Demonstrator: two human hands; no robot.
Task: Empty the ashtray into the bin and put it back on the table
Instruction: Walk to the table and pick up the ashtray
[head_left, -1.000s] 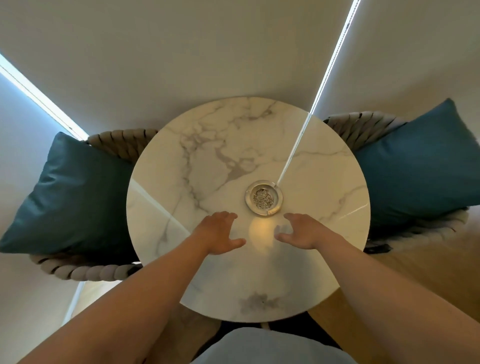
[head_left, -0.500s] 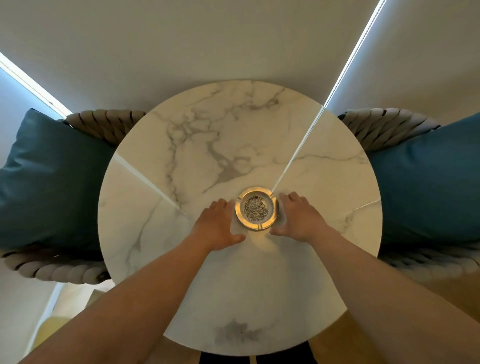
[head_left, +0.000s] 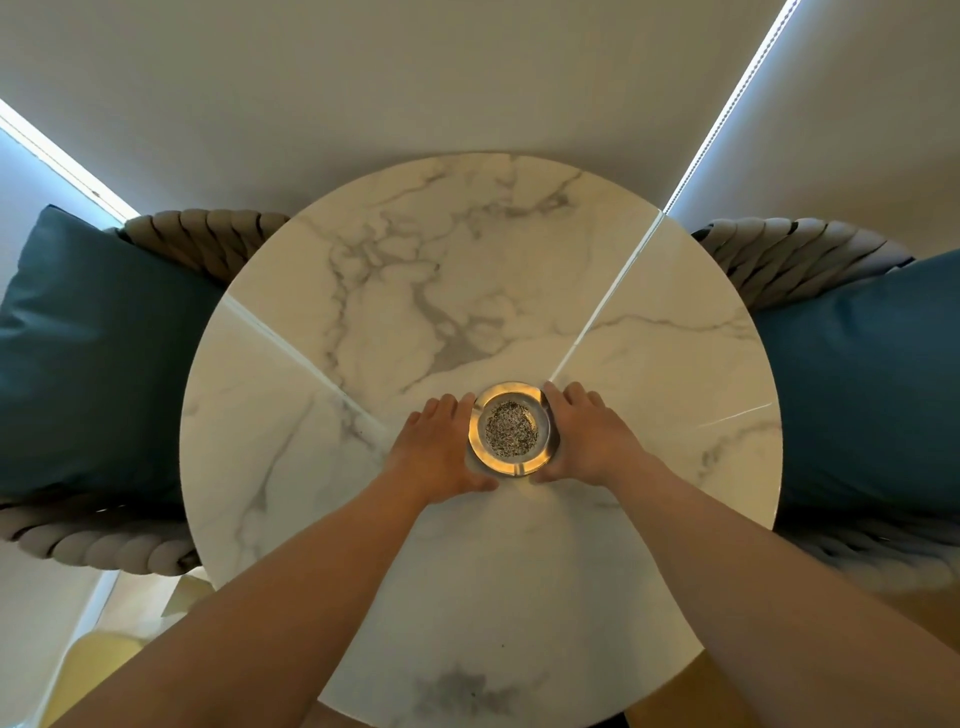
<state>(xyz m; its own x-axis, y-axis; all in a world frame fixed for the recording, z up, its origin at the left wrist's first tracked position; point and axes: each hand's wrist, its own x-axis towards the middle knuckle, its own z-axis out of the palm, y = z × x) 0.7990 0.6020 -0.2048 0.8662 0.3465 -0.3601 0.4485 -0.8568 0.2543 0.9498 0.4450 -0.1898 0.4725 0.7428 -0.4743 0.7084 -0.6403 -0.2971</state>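
A round glass ashtray (head_left: 510, 430) with a golden rim and grey ash in its bowl sits on the round white marble table (head_left: 467, 291), a little right of the table's middle. My left hand (head_left: 441, 447) cups its left side and my right hand (head_left: 587, 434) cups its right side. Both hands press against the rim with the thumbs curled round its near edge. The ashtray rests on the tabletop. No bin is in view.
Two rope-woven chairs flank the table, each with a teal cushion: one at the left (head_left: 98, 358), one at the right (head_left: 862, 384). A pale wall rises behind the table. Wooden floor (head_left: 930, 618) shows at the lower right.
Both hands reached forward from the near part of the table and closed in on the ashtray from either side. The camera moved closer over the table.
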